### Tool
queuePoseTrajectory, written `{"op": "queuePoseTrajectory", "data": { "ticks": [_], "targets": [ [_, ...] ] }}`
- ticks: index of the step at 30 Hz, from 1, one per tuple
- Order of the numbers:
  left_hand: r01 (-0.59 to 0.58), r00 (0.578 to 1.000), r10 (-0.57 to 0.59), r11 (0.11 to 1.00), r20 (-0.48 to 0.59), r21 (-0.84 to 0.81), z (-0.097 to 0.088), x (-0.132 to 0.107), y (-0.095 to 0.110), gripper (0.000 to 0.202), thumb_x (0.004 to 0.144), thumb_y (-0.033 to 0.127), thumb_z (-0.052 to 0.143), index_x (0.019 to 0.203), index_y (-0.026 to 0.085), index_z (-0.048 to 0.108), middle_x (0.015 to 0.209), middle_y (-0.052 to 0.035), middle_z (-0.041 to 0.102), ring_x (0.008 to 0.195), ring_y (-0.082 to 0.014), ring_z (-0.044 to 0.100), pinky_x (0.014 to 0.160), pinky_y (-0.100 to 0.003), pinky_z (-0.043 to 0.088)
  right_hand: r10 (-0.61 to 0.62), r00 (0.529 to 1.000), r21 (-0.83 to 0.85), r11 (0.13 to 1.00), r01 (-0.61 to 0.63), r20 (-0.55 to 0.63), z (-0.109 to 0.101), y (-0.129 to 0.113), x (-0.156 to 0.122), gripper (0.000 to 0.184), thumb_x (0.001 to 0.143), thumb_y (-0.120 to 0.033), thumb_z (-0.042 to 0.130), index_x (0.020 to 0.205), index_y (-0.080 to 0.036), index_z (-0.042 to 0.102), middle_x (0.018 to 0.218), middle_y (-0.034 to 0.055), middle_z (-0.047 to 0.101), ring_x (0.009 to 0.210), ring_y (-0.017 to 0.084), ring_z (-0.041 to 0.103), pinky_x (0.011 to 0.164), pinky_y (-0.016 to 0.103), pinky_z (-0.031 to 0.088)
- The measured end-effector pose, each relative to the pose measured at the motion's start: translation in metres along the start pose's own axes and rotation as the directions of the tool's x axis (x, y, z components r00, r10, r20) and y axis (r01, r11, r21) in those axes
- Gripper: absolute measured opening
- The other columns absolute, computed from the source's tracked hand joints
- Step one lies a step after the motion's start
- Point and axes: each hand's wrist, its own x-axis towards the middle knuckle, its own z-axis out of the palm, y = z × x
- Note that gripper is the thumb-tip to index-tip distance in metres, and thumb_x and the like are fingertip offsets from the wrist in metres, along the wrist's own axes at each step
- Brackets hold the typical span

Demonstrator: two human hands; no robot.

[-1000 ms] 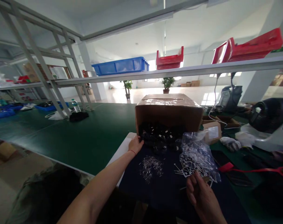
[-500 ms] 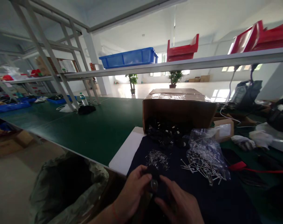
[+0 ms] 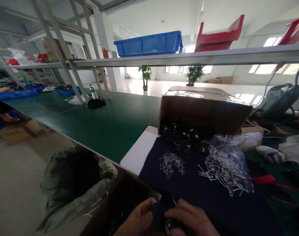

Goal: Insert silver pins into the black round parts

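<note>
Surface: green-topped (image 3: 97, 124), with a white board (image 3: 139, 147) and a dark blue cloth (image 3: 213, 200) at its near side.
On the cloth: a heap of small metal pins (image 3: 172, 164), just left of longer metal rods (image 3: 223, 175) spilling from a clear plastic bag (image 3: 228, 147).
Behind: a cardboard box (image 3: 203, 95), its opening facing the person, black parts (image 3: 181, 134) inside.
Room: shelf (image 3: 139, 61) bearing a blue bin (image 3: 149, 44) and red bins (image 3: 215, 39); potted plants (image 3: 145, 77) beyond.
Hands: left (image 3: 141, 218) and right (image 3: 188, 216) closed around a dark piece (image 3: 160, 211), at the cloth's near edge; its details are too dim.
Since half a second ago: hands lower in view, farther from the pins.
</note>
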Motion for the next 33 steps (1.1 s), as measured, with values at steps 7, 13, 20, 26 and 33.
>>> {"op": "queuePoseTrajectory", "data": {
  "ticks": [7,13,20,26,33],
  "targets": [
    [-0.023,0.999,0.022,0.999,-0.024,-0.049,-0.012,0.013,-0.009,0.064,0.061,0.033,0.093,0.120,0.027,0.069,0.123,-0.0069,0.067,0.111,-0.0256,0.066,0.089,-0.034,0.054,0.140,0.981,-0.392,0.902,-0.183,-0.137,-0.016,0.063,0.040,0.021,0.098,-0.021,0.051,0.091,-0.021,0.070,0.083,0.0033,0.064,0.068,0.016,0.064,0.058,0.025,0.048],
    [-0.028,0.999,0.027,0.999,-0.036,-0.034,-0.017,0.011,-0.009,0.060,0.058,0.033,0.095,0.114,0.028,0.073,0.119,-0.0064,0.067,0.108,-0.0254,0.066,0.087,-0.036,0.054,0.130,0.991,-0.449,0.884,-0.129,-0.028,-0.016,0.069,0.050,0.013,0.091,-0.012,0.061,0.092,-0.022,0.070,0.083,0.0014,0.065,0.069,0.016,0.065,0.059,0.024,0.047],
    [-0.044,0.998,0.041,0.997,-0.045,-0.069,-0.017,0.013,-0.007,0.057,0.062,0.033,0.092,0.115,0.026,0.073,0.120,-0.0072,0.068,0.108,-0.0269,0.067,0.087,-0.036,0.053,0.120,0.993,-0.483,0.869,-0.105,-0.001,-0.011,0.066,0.050,0.020,0.089,-0.006,0.059,0.087,-0.021,0.070,0.079,0.0010,0.062,0.070,0.016,0.063,0.061,0.025,0.045],
    [-0.152,0.977,0.134,0.983,-0.167,-0.099,0.003,0.018,-0.003,0.053,0.069,0.031,0.088,0.119,0.023,0.071,0.128,-0.0089,0.067,0.106,-0.0210,0.066,0.090,-0.031,0.051,0.079,0.971,-0.424,0.889,-0.171,-0.227,-0.015,0.042,0.038,0.020,0.098,-0.021,0.052,0.090,-0.021,0.070,0.078,0.0033,0.063,0.064,0.017,0.061,0.059,0.027,0.046],
    [-0.159,0.986,0.152,0.979,-0.063,-0.125,0.030,0.027,-0.003,0.051,0.069,0.026,0.089,0.118,0.025,0.072,0.123,-0.0063,0.071,0.112,-0.0179,0.065,0.101,-0.028,0.046,-0.032,0.950,-0.262,0.964,-0.053,-0.310,-0.005,-0.020,0.022,0.014,0.097,-0.020,0.054,0.090,-0.022,0.065,0.072,0.0013,0.063,0.059,0.013,0.063,0.052,0.022,0.048]
  ]
}}
